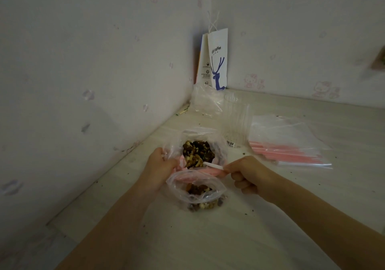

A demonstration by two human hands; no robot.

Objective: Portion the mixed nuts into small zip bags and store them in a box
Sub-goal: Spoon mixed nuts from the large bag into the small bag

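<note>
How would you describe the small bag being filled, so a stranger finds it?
On the table, look between the left hand and right hand. The small zip bag sits nearer the camera than the big nut bag. Unlike the empty bags at right, it holds a few nuts.

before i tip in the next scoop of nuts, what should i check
1. Mouth of the small clear zip bag open, left hand gripping its pink rim: ok
2. Grip of right hand on the white plastic spoon: ok
3. Spoon bowl loaded inside the large clear bag of mixed nuts: cannot tell
4. Room left in the small bag: ok
5. Spare stack of empty pink-strip zip bags nearby: ok
</note>
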